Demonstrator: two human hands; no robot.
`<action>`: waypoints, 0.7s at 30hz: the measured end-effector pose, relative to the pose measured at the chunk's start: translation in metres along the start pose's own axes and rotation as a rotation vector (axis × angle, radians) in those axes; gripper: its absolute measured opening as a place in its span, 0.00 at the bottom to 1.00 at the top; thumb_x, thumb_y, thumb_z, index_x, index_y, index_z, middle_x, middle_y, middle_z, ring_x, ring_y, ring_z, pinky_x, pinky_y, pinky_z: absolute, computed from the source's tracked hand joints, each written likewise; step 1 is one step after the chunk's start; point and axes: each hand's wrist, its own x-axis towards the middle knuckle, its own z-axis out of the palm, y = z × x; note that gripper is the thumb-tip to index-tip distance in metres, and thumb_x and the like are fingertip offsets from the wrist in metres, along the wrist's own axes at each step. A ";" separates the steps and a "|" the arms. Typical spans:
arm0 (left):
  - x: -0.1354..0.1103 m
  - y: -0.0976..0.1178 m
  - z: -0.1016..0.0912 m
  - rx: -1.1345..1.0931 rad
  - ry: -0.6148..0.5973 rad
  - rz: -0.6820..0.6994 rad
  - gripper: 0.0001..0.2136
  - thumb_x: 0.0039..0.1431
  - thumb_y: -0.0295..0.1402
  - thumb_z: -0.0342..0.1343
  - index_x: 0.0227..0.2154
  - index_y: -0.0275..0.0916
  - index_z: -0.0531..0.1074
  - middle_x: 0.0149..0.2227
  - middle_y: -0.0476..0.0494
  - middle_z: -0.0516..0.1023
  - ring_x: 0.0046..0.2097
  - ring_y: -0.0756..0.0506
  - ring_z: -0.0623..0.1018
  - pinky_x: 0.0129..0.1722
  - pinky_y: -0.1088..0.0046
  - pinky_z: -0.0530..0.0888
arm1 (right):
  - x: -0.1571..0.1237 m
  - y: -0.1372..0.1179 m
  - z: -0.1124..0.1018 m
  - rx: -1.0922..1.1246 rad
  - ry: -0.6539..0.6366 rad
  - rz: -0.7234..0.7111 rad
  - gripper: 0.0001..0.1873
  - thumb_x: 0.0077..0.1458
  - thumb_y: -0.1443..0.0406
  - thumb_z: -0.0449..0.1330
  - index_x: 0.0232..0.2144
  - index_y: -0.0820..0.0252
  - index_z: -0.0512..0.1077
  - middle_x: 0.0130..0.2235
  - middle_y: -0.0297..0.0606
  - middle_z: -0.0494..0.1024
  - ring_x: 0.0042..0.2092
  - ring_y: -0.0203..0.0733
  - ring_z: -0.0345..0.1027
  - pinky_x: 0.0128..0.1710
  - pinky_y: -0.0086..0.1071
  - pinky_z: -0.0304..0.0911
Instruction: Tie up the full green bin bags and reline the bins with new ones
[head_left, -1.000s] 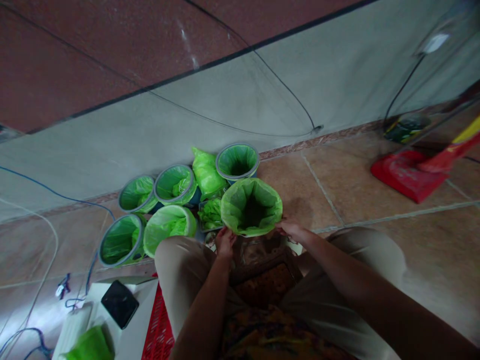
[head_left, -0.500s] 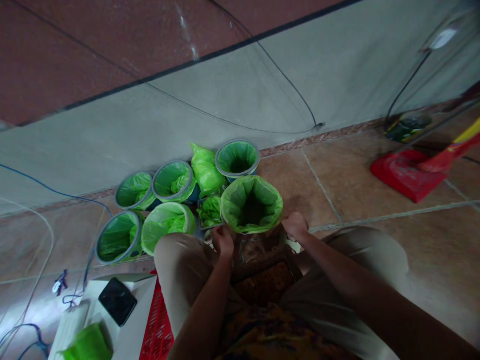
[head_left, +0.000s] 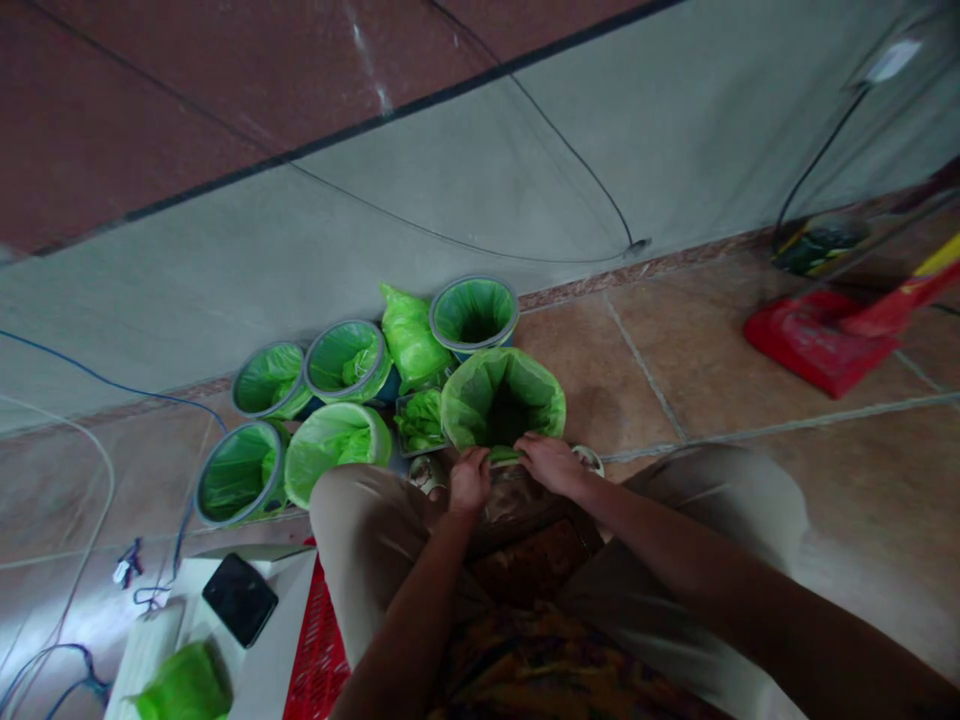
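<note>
Between my knees stands a bin lined with a green plastic bag (head_left: 472, 402), its mouth facing up and its inside dark. My left hand (head_left: 470, 482) is closed on the bag's near edge at the rim. Close beside it, my right hand (head_left: 550, 462) pinches the same edge, and a short folded strip of bag shows between the two hands. My fingertips are partly hidden. Just left of this bin lies a small clear tray (head_left: 407, 447) holding crumpled green bags.
Several green-lined bins, including a grey-rimmed bin (head_left: 475, 283), stand by the wall near a stuffed green bag (head_left: 414, 340). At left are a white box (head_left: 274, 655) with a black phone (head_left: 240, 600) and a red crate (head_left: 324, 640). A red dustpan (head_left: 810, 345) lies right.
Both hands have moved inward, from the bin's left and right sides to the near middle of its rim, and now grip the bag's edge there.
</note>
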 end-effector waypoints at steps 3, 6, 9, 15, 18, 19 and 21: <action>0.002 0.000 -0.003 0.019 -0.029 -0.040 0.12 0.58 0.25 0.52 0.45 0.36 0.74 0.45 0.40 0.78 0.47 0.45 0.76 0.52 0.67 0.71 | -0.001 0.002 0.001 -0.029 -0.016 0.004 0.11 0.60 0.67 0.52 0.42 0.59 0.72 0.45 0.42 0.75 0.45 0.43 0.71 0.42 0.30 0.62; 0.005 0.000 -0.005 0.052 -0.109 -0.062 0.14 0.58 0.26 0.53 0.47 0.36 0.73 0.46 0.40 0.77 0.48 0.44 0.76 0.53 0.68 0.71 | -0.003 0.002 0.001 -0.103 -0.056 0.015 0.13 0.60 0.70 0.50 0.43 0.60 0.71 0.46 0.44 0.74 0.44 0.44 0.72 0.40 0.31 0.65; 0.008 -0.001 -0.006 0.101 -0.209 -0.060 0.14 0.57 0.25 0.53 0.47 0.37 0.74 0.47 0.41 0.77 0.49 0.45 0.75 0.53 0.70 0.70 | -0.002 -0.002 0.000 -0.189 -0.114 0.023 0.16 0.60 0.72 0.46 0.44 0.61 0.71 0.47 0.47 0.73 0.42 0.44 0.73 0.37 0.33 0.66; 0.009 0.001 -0.005 0.183 -0.224 -0.091 0.17 0.57 0.22 0.48 0.48 0.38 0.72 0.50 0.41 0.76 0.51 0.46 0.75 0.54 0.70 0.70 | -0.001 -0.007 -0.002 -0.200 -0.135 0.026 0.17 0.59 0.74 0.46 0.45 0.63 0.71 0.49 0.48 0.72 0.42 0.45 0.73 0.37 0.34 0.67; 0.000 0.008 -0.009 0.135 -0.160 -0.053 0.23 0.55 0.22 0.49 0.54 0.37 0.68 0.56 0.40 0.72 0.54 0.44 0.73 0.55 0.69 0.70 | -0.005 -0.006 -0.006 -0.086 -0.062 0.000 0.15 0.58 0.71 0.51 0.46 0.61 0.71 0.49 0.45 0.73 0.45 0.44 0.72 0.42 0.32 0.65; -0.003 0.011 -0.011 0.109 -0.131 -0.036 0.24 0.55 0.22 0.49 0.56 0.37 0.67 0.57 0.39 0.71 0.54 0.44 0.73 0.55 0.69 0.70 | -0.006 -0.005 -0.007 -0.042 -0.032 -0.010 0.15 0.57 0.69 0.53 0.47 0.60 0.71 0.49 0.44 0.73 0.46 0.43 0.71 0.43 0.31 0.65; -0.008 0.018 -0.014 0.063 -0.085 -0.009 0.24 0.56 0.23 0.49 0.56 0.38 0.66 0.57 0.40 0.70 0.54 0.45 0.73 0.55 0.68 0.70 | -0.006 -0.004 -0.011 0.023 0.012 -0.012 0.16 0.57 0.66 0.55 0.48 0.59 0.71 0.50 0.42 0.73 0.46 0.42 0.71 0.45 0.30 0.63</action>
